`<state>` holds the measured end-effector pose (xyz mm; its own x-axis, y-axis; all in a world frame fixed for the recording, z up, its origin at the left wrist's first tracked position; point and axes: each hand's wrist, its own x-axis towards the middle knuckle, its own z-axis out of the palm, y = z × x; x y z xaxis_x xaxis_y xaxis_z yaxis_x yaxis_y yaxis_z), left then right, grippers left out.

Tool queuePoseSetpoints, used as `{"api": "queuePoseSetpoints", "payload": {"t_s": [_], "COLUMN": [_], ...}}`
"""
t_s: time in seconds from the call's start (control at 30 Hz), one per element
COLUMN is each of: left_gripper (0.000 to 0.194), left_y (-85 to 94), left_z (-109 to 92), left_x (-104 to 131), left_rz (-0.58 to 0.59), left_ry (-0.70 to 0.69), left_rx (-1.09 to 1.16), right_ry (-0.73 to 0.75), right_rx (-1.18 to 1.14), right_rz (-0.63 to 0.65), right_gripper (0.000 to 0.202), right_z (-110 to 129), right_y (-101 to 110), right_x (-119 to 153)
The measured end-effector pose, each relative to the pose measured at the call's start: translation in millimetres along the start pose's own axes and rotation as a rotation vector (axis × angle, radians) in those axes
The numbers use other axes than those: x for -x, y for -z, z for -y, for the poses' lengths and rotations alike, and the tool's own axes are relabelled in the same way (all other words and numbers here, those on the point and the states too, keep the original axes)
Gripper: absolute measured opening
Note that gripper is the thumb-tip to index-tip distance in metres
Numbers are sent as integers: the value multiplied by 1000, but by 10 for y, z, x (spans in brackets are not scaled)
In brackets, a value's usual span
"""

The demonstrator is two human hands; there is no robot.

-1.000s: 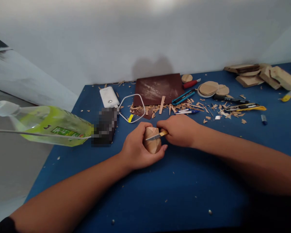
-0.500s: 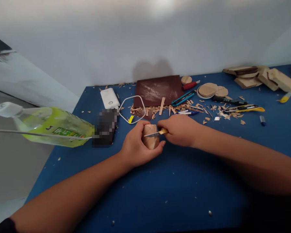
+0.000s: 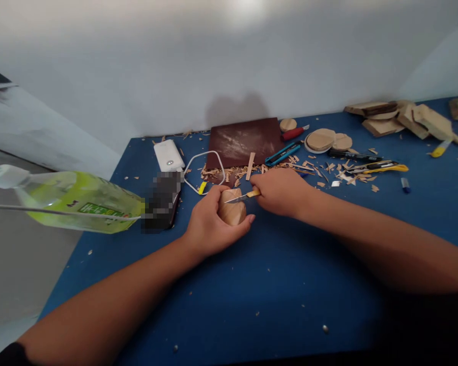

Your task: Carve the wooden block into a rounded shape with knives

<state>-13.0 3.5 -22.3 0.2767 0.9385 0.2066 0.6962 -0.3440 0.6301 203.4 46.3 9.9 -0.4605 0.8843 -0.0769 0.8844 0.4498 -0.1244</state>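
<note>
Blue counter [image 3: 282, 310] meets a pale wall [image 3: 156, 66]. Left fingers [image 3: 213, 196] clamp a wooden block [image 3: 232, 214]; right fingers [image 3: 261, 186] close round a knife [image 3: 253, 193], its long axis sideways, tip pointing left across the block. Left of both sets, a capped bottle [image 3: 72, 195] tilts, contents unclear.

pale wood block [image 3: 232, 214]; knife [image 3: 253, 193] across it

On the blue tabletop [image 3: 282, 284] we find, toward the far left, a white power bank [image 3: 168, 155] with a looped cable [image 3: 214, 151]; near the middle, a maroon sheet [image 3: 244, 142] beside scattered wood shavings [image 3: 234, 171]; toward the right, we see a black marker [image 3: 354, 155], a yellow cutter [image 3: 397, 168] and, farther back, a pile of wood blocks [image 3: 432, 121]
</note>
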Motion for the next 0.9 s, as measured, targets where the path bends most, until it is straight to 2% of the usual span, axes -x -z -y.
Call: {"api": "queuePoseSetpoints", "payload": {"t_s": [0.3,0.43,0.5,0.6,0.73,0.9], "left_gripper": [62,57,57,58,60,56], "left_y": [9,31,31,7,-34,-37], "left_z": [35,-9,-18,14,71,52], "left_x": [-51,27,54,44,15,37], "left_rz": [-2,4,23,30,26,13], "left_ry": [78,-1,-25,4,10,-5], "left_rx": [41,21,19,11,32,36], "right_ry": [-106,-271,-291,-154,47,78], "right_rx": [34,59,50,-3,-84,-104], "right_rz": [-36,-20,-48,-85,4,61], "right_gripper": [29,33,33,29,25,21], "right_z": [-54,-213,-263,-202,-2,90], "right_y": [-22,34,70,81,15,-35], "right_x": [-38,-60,-56,-21,46,81]}}
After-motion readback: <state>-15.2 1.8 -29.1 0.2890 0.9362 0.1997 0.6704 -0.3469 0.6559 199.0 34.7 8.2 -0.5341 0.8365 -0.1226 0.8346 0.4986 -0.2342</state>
